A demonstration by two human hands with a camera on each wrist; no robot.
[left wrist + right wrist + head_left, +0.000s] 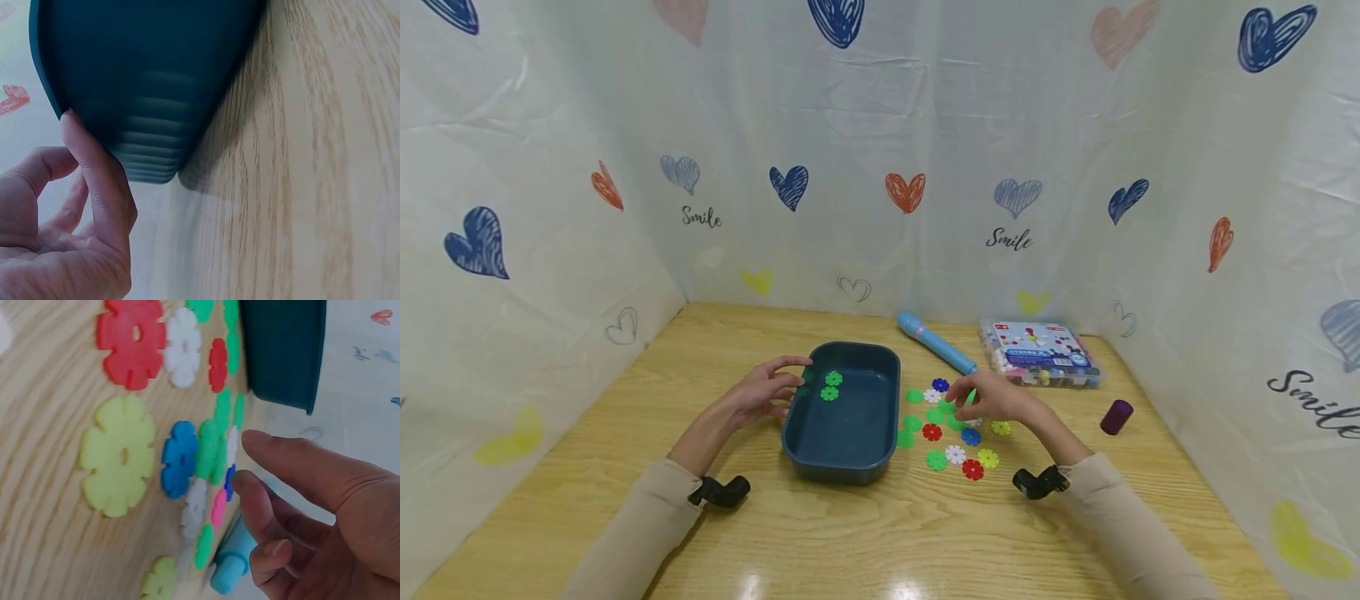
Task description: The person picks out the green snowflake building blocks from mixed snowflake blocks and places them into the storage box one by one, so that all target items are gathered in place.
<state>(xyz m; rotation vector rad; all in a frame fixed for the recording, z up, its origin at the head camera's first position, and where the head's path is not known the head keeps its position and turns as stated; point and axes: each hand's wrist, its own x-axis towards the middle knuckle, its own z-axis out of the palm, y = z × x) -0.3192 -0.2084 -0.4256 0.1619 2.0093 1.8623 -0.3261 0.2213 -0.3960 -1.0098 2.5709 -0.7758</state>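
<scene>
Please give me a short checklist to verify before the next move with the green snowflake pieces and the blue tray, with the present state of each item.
1. Left hand steadies blue tray: ok, fingers touch its rim.
2. Tray has room: ok, only two green snowflake pieces inside.
3. Right hand over the loose snowflake pieces: ok.
4. Right hand already holds a piece: cannot tell, fingers hide it.
5. Green pieces remain beside tray: ok, green piece visible.
6. Blue tube clear of the path: ok, behind the pile.
</scene>
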